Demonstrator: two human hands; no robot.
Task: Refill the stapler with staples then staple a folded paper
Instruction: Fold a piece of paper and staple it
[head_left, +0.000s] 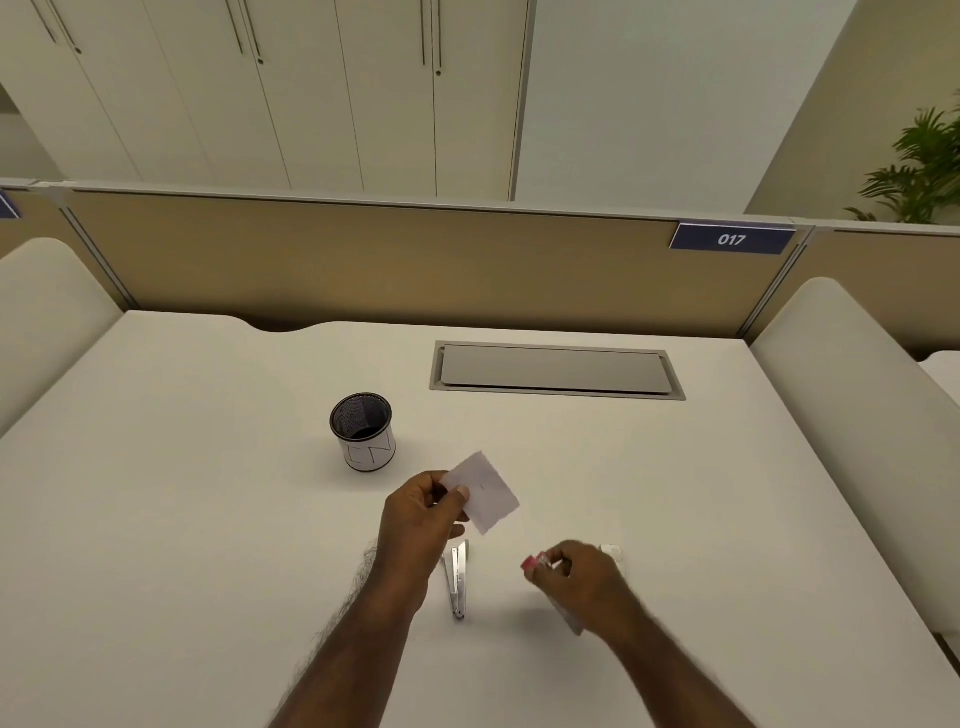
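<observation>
Folded paper: light, thin, floppy w/ a stiffer fold; best pinched at a corner or edge, flat face left free for the stapler jaw. Small white square-ish piece, maybe a faint mark mid-face, held above the surface in the left hand, thumb on top, fingers under, pinching its near-left corner. Stapler: metal, rigid, probably slick; lies on the surface just below & right of the left hand, between both hands, looks swung open, V-shaped. Right hand curls round a small pink-tipped item, can't tell what. Mesh pen cup sits beyond the left hand.
</observation>
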